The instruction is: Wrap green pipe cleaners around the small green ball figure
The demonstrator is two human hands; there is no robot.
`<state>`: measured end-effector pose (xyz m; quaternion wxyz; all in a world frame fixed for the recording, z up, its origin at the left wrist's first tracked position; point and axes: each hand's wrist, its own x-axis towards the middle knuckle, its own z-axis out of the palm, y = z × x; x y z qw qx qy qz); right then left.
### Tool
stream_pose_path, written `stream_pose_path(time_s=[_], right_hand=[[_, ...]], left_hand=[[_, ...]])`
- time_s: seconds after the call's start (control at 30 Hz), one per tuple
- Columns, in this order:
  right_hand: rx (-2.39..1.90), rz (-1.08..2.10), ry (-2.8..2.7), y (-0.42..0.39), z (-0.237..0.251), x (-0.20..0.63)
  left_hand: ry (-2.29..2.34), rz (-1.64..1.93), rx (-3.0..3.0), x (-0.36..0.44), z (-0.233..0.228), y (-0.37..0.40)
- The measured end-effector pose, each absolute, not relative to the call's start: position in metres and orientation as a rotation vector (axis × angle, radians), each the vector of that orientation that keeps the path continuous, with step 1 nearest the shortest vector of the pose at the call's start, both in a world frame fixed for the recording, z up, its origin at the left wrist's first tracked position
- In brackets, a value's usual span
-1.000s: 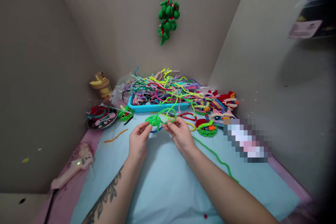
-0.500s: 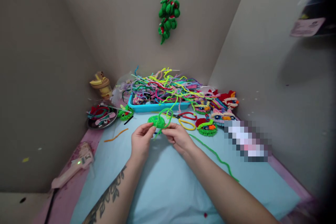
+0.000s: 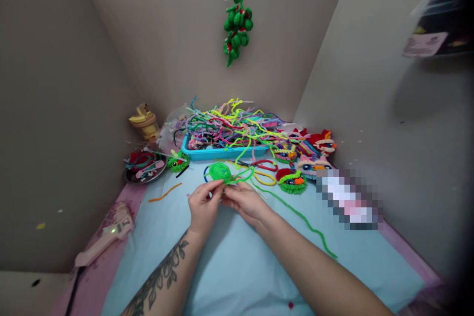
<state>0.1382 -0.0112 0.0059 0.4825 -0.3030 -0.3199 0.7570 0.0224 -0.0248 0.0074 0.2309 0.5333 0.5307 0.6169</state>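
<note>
Across the frame's lower half: pale blue mat (image 3: 237,266) on a pink table, boxed in by beige walls; blue tray (image 3: 222,152) of pipe cleaners at centre. At centre, left hand (image 3: 203,206) and right hand (image 3: 244,201) meet, both pinching the green pipe-cleaner coil (image 3: 219,172), which sits just above their fingertips.

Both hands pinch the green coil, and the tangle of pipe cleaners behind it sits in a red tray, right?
Not quite. The head view shows the left hand and right hand pinching the green coil, but the tray under the pipe cleaners is blue, not red.
</note>
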Motion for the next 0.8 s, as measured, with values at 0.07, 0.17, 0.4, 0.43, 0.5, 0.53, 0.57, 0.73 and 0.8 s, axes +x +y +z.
stream_pose_path(time_s=[0.07,0.17,0.4,0.43,0.5,0.53,0.57,0.73,0.8], right_hand=[[-0.758,1.810,-0.753,-0.012,0.004,0.135],[-0.807,1.728,-0.722,-0.012,0.003,0.131],[-0.850,1.784,-0.877,-0.016,0.003,0.132],[-0.808,1.816,-0.991,-0.018,0.004,0.133],[-0.683,1.926,-1.253,-0.023,0.008,0.138],[-0.607,2.015,-1.379,-0.026,0.010,0.140],[-0.532,2.109,-1.489,-0.027,0.012,0.142],[-0.576,1.895,-1.535,-0.020,0.015,0.146],[-0.765,1.564,-1.346,-0.010,0.011,0.146]], left_hand=[[1.461,1.691,1.445,0.023,0.008,-0.025],[1.489,1.681,1.436,0.022,0.007,-0.023],[1.519,1.793,1.248,0.012,0.005,-0.012],[1.501,1.806,1.192,0.010,0.006,-0.010],[1.467,1.830,1.077,0.006,0.006,-0.005],[1.456,1.841,1.029,0.004,0.007,-0.003],[1.443,1.845,0.987,0.002,0.007,-0.001],[1.341,1.834,0.871,-0.004,0.006,0.004],[1.333,1.810,0.878,-0.002,0.005,0.004]])
